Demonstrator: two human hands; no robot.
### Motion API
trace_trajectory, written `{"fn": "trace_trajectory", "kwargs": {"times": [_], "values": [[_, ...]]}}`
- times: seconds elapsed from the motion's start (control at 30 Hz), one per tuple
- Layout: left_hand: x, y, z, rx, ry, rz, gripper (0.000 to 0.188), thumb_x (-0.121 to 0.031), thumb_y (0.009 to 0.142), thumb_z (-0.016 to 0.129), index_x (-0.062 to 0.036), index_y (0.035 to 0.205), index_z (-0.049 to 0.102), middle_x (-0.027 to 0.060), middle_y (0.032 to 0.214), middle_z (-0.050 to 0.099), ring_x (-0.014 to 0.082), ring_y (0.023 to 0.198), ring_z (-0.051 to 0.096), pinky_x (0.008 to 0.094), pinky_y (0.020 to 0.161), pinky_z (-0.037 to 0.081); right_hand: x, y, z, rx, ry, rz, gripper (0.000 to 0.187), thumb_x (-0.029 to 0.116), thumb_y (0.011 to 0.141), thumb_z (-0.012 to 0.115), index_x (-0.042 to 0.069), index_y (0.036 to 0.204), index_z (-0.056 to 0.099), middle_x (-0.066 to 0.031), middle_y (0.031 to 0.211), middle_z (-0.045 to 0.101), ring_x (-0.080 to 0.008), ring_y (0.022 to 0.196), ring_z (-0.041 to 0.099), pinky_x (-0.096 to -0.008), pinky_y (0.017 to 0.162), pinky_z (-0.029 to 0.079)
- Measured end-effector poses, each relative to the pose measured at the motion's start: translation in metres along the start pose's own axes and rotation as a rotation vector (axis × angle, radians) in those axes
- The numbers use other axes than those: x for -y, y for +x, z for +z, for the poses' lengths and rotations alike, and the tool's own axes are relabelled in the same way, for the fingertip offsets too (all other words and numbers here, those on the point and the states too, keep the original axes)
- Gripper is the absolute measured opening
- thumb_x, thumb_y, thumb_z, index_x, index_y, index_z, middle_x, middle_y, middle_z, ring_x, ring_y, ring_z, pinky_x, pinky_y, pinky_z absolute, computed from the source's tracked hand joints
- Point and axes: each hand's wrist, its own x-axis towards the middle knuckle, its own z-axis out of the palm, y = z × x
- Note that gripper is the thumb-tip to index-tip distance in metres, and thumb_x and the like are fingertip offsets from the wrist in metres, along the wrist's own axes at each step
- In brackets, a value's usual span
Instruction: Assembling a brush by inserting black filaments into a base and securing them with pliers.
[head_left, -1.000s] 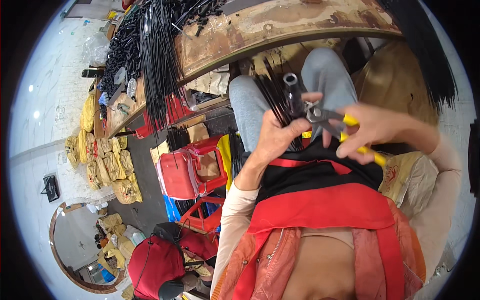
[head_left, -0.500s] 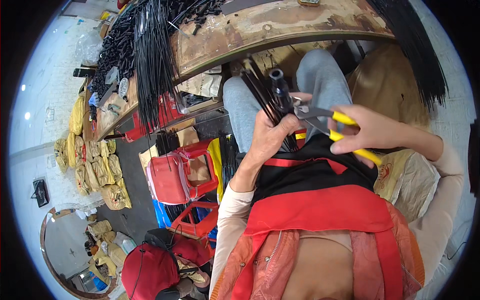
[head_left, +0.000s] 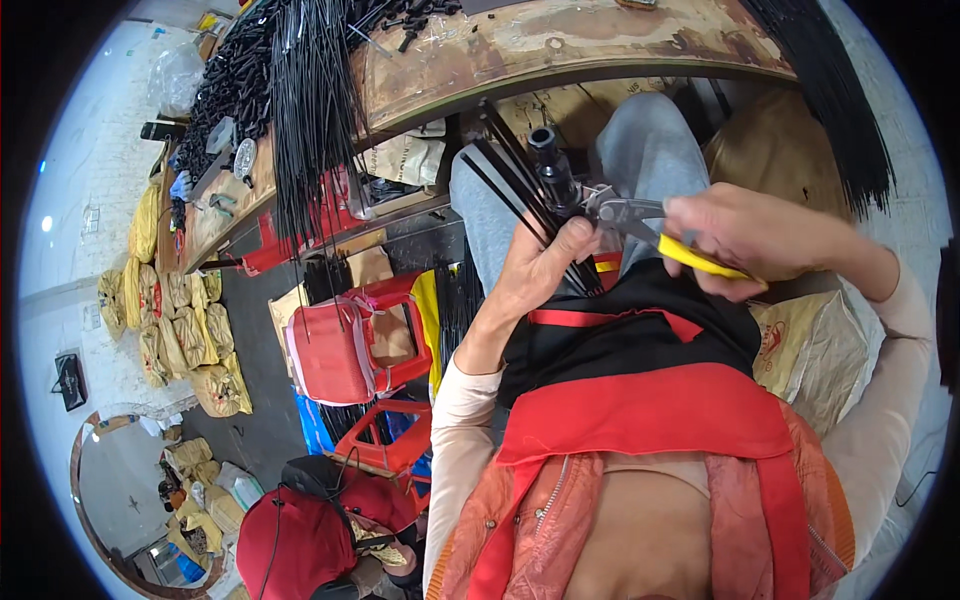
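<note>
My left hand (head_left: 545, 260) is wrapped round a bundle of thin black rods (head_left: 510, 170) and a black tubular part (head_left: 553, 168) with an open round end, upright above my lap. In my right hand (head_left: 725, 235) is a pair of pliers (head_left: 630, 212) with yellow handles. The handles are squeezed close together, and the jaws meet at the side of the tubular part, beside my left fingertips. Thin wire shows around the jaws; what exactly they grip is too small to tell.
Ahead, a worn wooden workbench (head_left: 540, 45) bears a heap of small black parts (head_left: 235, 100). Long black rods hang over its edge at left (head_left: 315, 130) and right (head_left: 840, 110). Left of me stand red plastic stools (head_left: 385, 440); a paper sack (head_left: 810, 345) lies at my right.
The pliers' handles have come together in my right hand, which has shifted slightly upward. The tubular part in my left hand has tilted a little to the left.
</note>
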Motion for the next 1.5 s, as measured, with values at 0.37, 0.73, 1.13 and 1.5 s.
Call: {"fn": "trace_trajectory", "kwargs": {"times": [0.37,0.73,1.13,1.5], "values": [[0.005,0.020,0.014,-0.126,0.107,-0.054,0.021,-0.022,0.098,0.056,-0.0034,0.087,0.055,-0.0050,0.070,0.047,0.0048,0.064,0.040,0.0227,0.055,0.034,0.033,-0.029,-0.005,-0.267,-0.379,0.002,0.044,0.044,0.102,0.039,0.004,0.085,0.044,-0.0042,0.058,0.046,-0.0102,0.043,0.043,-0.0252,0.040,0.035],[0.003,0.032,0.022,-0.301,-0.016,0.018,0.027,-0.018,0.098,0.055,-0.0011,0.119,0.048,-0.0041,0.072,0.045,0.0046,0.060,0.041,0.0199,0.053,0.034,-0.046,0.035,-0.027,-0.506,-0.748,-0.593,0.028,0.017,0.093,0.056,0.005,0.119,0.056,-0.0062,0.076,0.056,-0.0191,0.075,0.055,-0.0323,0.072,0.044],[0.014,0.039,0.016,-0.236,0.061,-0.057,0.019,-0.021,0.098,0.057,-0.0057,0.088,0.050,-0.0037,0.069,0.046,0.0045,0.058,0.039,0.0212,0.051,0.032,-0.048,0.044,-0.041,-1.068,-1.257,-0.933,0.075,-0.010,0.069,0.062,0.017,0.138,0.051,-0.0140,0.115,0.051,-0.0326,0.101,0.052,-0.0414,0.089,0.042],[0.016,0.036,0.012,-0.192,-0.008,-0.032,0.017,-0.019,0.098,0.057,-0.0056,0.088,0.050,-0.0046,0.067,0.045,0.0037,0.057,0.039,0.0203,0.050,0.031,-0.047,0.046,-0.042,-1.116,-1.284,-0.958,0.073,-0.006,0.070,0.065,0.018,0.138,0.051,-0.0114,0.107,0.052,-0.0300,0.095,0.052,-0.0420,0.085,0.043]]}}
